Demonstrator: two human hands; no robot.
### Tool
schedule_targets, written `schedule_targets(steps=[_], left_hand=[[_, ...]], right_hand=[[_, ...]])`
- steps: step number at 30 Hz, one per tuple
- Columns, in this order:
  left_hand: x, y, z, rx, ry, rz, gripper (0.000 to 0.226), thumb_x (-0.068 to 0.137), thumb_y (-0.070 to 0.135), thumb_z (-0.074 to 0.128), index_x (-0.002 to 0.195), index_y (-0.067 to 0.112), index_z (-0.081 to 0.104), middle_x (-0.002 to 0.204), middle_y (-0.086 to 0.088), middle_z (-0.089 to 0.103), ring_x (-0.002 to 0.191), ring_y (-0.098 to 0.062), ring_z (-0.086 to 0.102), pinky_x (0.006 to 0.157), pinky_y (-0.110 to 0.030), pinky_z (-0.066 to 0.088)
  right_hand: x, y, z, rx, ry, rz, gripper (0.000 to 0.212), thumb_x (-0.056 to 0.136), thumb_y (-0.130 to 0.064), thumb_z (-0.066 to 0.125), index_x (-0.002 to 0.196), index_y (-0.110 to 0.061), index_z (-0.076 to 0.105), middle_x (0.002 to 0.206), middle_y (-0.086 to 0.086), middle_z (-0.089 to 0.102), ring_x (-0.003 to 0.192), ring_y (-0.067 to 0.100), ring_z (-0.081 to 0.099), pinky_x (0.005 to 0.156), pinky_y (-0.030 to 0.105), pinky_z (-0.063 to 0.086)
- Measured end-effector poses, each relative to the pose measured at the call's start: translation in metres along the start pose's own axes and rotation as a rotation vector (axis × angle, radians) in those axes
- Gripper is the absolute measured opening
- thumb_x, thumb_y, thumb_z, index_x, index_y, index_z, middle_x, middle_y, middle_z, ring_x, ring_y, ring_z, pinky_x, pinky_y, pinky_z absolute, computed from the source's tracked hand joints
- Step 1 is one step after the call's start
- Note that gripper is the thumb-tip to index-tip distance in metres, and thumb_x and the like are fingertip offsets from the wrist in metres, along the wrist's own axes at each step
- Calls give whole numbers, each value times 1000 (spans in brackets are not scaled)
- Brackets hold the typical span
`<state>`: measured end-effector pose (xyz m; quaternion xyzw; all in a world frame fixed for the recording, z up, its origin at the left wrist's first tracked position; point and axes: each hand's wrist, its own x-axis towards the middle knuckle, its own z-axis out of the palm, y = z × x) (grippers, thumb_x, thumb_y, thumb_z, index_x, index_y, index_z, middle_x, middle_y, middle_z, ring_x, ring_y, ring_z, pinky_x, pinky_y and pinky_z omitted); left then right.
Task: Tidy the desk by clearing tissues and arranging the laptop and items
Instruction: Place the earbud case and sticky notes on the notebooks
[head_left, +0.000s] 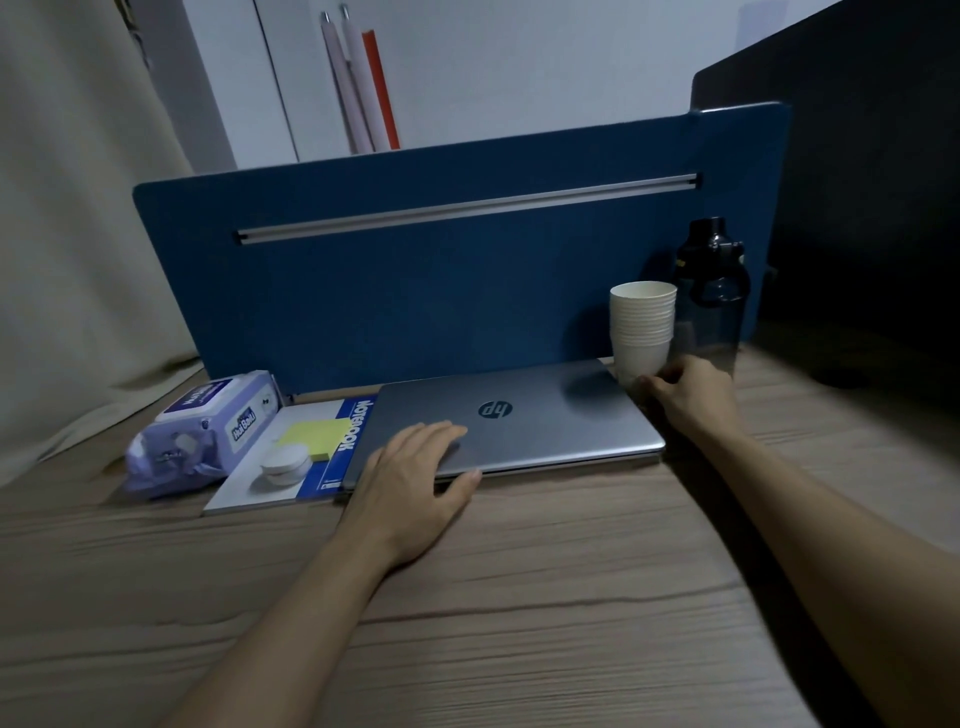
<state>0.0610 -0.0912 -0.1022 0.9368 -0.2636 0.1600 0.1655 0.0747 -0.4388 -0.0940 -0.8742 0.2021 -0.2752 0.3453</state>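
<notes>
Closed silver HP laptop (519, 421) flat on wooden bench (519, 597), long axis left-right along blue partition (441, 280). Left hand (415, 467) flat, open on near-left corner. Right hand (685, 389) at far-right corner; grip unclear.

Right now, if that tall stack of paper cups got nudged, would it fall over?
Probably. The stack of cups stands tall on a narrow base, so it looks tippy. Being paper, it is likely light and would slide easily. The right hand at its base may steady it.
</notes>
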Motion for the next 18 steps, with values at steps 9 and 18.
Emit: schedule_targets(steps=[9, 18], left_hand=[[0, -2, 2, 0, -3, 4, 65, 87, 67, 33, 145, 36, 38, 151, 12, 41, 143, -10, 28, 113, -40, 24], [-12, 8, -5, 3, 55, 6, 49, 93, 52, 47, 138, 31, 48, 142, 10, 53, 135, -13, 41, 109, -40, 33]], right_hand=[[9, -2, 6, 25, -5, -22, 26, 91, -35, 63, 94, -11, 71, 87, 11, 69, 82, 29, 61, 71, 33, 43], [-39, 0, -14, 155, -83, -44, 13, 93, -30, 61, 96, -19, 65, 88, 2, 67, 73, 9, 59, 61, 26, 40]])
